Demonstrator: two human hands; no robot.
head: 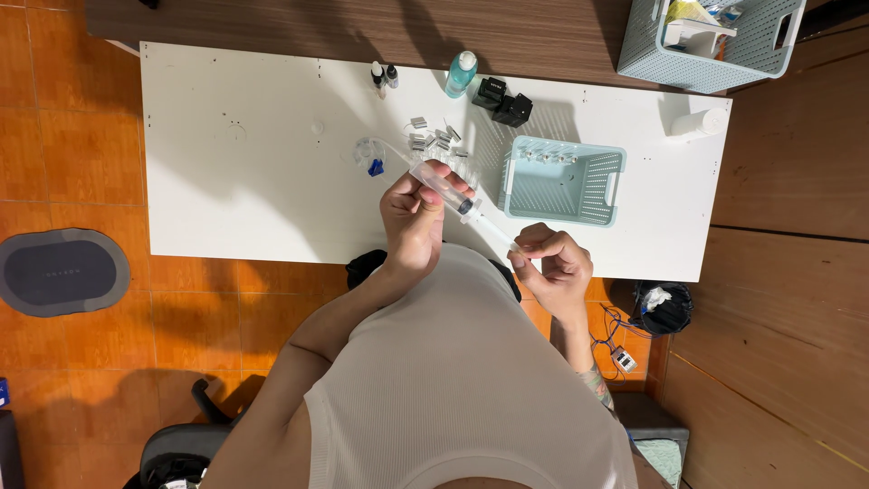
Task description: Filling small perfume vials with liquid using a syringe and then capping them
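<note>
Over the white desk (235, 199), seen from straight above, a person in a ribbed white top works with both hands near the front edge. To one side sits a pale teal basket (561, 181) with small vials lined along its far wall; a larger basket (715, 41) stands beyond the desk corner. Left hand (412, 217) is closed around the barrel of a clear syringe (444, 186) — held slanting above the desk — while the right hand (557, 263) pinches its thin plunger end between fingertips. Behind lie a teal bottle (460, 74), two black blocks (504, 101) and scattered small metal clips (434, 139).
</note>
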